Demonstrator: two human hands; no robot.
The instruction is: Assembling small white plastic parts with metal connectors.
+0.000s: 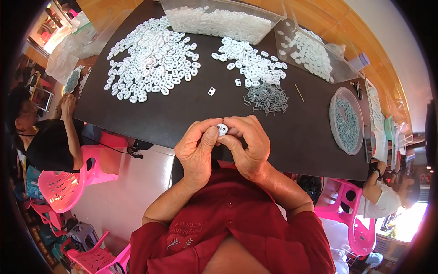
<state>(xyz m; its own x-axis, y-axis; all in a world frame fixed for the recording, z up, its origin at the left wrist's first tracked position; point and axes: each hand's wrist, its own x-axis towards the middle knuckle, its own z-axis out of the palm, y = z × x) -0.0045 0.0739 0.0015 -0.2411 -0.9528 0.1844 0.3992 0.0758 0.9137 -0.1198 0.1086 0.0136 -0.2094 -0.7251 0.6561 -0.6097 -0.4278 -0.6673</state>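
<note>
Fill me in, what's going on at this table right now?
A person's left hand and right hand together hold a small white two-holed piece above the near part of the dark table. Farther back, a broad white pile spreads out on the left; on the right, a heap of grey screws lies next to a smaller white pile.

Before you, a dark table (178, 114) spreads toward twelve o'clock, an orange-tan wall (381, 75) at two. Pink plastic chairs (59, 192) stand at eight and four, pale floor (141, 192) at eight; bright light (413, 223) glares at four.
</note>
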